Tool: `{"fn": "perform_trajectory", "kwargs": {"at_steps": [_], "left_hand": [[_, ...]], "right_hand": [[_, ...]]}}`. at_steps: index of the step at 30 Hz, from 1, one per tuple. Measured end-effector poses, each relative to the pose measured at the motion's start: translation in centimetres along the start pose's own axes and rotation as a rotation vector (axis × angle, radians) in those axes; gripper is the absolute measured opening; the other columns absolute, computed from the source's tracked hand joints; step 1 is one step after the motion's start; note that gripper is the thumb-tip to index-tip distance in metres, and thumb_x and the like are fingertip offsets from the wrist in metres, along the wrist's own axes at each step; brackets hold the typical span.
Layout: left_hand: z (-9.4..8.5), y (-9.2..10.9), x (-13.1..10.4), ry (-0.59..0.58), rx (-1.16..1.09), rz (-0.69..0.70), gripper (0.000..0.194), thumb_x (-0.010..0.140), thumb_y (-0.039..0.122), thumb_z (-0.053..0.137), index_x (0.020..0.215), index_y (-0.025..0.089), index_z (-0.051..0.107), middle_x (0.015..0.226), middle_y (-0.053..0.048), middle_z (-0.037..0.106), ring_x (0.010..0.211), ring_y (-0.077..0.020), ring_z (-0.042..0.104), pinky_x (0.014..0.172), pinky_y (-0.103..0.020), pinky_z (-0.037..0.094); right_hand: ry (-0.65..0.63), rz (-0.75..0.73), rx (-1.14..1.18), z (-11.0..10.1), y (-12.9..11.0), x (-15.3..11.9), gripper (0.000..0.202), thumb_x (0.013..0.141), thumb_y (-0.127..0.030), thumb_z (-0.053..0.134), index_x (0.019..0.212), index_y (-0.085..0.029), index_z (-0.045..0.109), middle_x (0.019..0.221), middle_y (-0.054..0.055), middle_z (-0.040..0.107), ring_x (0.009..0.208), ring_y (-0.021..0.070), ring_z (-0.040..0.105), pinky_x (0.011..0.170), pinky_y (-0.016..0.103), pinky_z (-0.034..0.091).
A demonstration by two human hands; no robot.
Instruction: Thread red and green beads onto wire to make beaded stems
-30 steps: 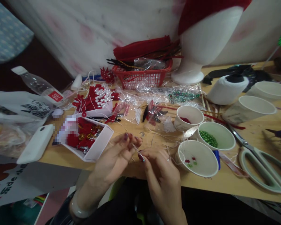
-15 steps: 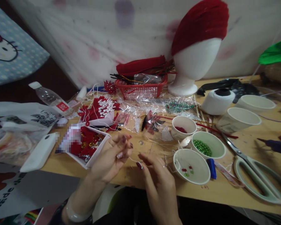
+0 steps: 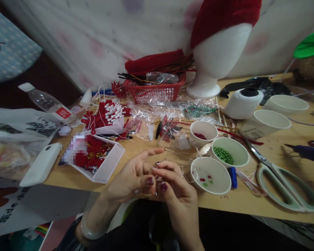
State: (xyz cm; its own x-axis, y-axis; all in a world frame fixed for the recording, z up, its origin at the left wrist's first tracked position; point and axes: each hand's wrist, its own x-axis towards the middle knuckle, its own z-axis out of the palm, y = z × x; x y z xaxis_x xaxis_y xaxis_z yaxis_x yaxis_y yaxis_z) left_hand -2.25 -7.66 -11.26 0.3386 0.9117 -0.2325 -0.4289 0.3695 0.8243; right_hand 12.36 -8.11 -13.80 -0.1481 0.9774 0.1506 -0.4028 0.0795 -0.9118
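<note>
Curling half-closed, left hand (image 3: 129,181) and right hand (image 3: 181,196) meet; anything held is unclear.

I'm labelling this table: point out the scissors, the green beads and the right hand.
Scissors (image 3: 263,159), head view, on the pivot.
Green beads (image 3: 223,156), head view, middle of the pile.
Right hand (image 3: 184,197), head view, on its back.

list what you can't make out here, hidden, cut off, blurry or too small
All in the head view:
- What the left hand and right hand may be pinching: hidden by their own fingers.
- Top of the red cap: cut off by the upper edge.
- Back of the blue tool: cut off by the right edge.
- Left end of the white box: blurred by pixelation.
- Count of green beads: too small, overlapping.
</note>
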Motion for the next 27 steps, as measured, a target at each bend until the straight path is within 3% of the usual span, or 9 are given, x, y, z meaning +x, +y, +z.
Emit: {"fn": "perform_trajectory", "kwargs": {"at_steps": [5, 11, 14, 20, 27], "left_hand": [[-0.1, -0.05, -0.22, 0.011, -0.005, -0.04, 0.082, 0.066, 0.035, 0.088, 0.135, 0.017, 0.045, 0.058, 0.005, 0.068, 0.045, -0.0084, 0.061, 0.048, -0.014, 0.042], [-0.12, 0.14, -0.2, -0.076, -0.043, -0.058, 0.084, 0.069, 0.027, 0.087, 0.139, 0.017, 0.041, 0.061, 0.001, 0.072, 0.049, -0.0113, 0.066, 0.049, -0.015, 0.044], [-0.21, 0.11, -0.21, -0.123, -0.092, -0.051, 0.077, 0.073, 0.023, 0.084, 0.136, 0.017, 0.041, 0.063, 0.001, 0.073, 0.05, -0.0101, 0.066, 0.048, -0.013, 0.043], [-0.48, -0.18, -0.15, -0.105, -0.109, -0.067, 0.078, 0.071, 0.023, 0.086, 0.136, 0.018, 0.042, 0.064, 0.002, 0.072, 0.051, -0.0112, 0.067, 0.049, -0.014, 0.045], [-0.27, -0.4, 0.02, -0.091, -0.077, -0.062, 0.077, 0.07, 0.027, 0.087, 0.132, 0.016, 0.044, 0.062, 0.001, 0.072, 0.049, -0.0109, 0.066, 0.048, -0.014, 0.042]], "right_hand": [[-0.026, 0.059, 0.109, 0.0, 0.32, 0.11, 0.015, 0.083, -0.045, 0.074, 0.089, -0.033, 0.082, 0.104, 0.006, 0.067, 0.102, 0.0223, 0.066, 0.085, 0.033, 0.058], [-0.069, 0.118, 0.155, -0.2, 0.72, -0.04, 0.026, 0.097, -0.042, 0.057, 0.09, -0.032, 0.08, 0.107, 0.004, 0.066, 0.097, 0.0171, 0.067, 0.082, 0.027, 0.057], [-0.092, 0.107, 0.163, -0.13, 0.63, -0.06, 0.017, 0.092, -0.039, 0.065, 0.09, -0.032, 0.08, 0.104, 0.003, 0.065, 0.099, 0.0174, 0.066, 0.083, 0.026, 0.056], [-0.077, 0.123, 0.201, 0.05, 0.65, 0.17, 0.006, 0.084, -0.034, 0.075, 0.084, -0.031, 0.08, 0.099, 0.003, 0.062, 0.096, 0.0164, 0.064, 0.081, 0.024, 0.056], [-0.039, 0.198, 0.251, 0.15, 0.91, 0.09, 0.011, 0.083, -0.034, 0.077, 0.075, -0.027, 0.076, 0.099, 0.001, 0.059, 0.091, 0.0134, 0.061, 0.076, 0.02, 0.052]]}}
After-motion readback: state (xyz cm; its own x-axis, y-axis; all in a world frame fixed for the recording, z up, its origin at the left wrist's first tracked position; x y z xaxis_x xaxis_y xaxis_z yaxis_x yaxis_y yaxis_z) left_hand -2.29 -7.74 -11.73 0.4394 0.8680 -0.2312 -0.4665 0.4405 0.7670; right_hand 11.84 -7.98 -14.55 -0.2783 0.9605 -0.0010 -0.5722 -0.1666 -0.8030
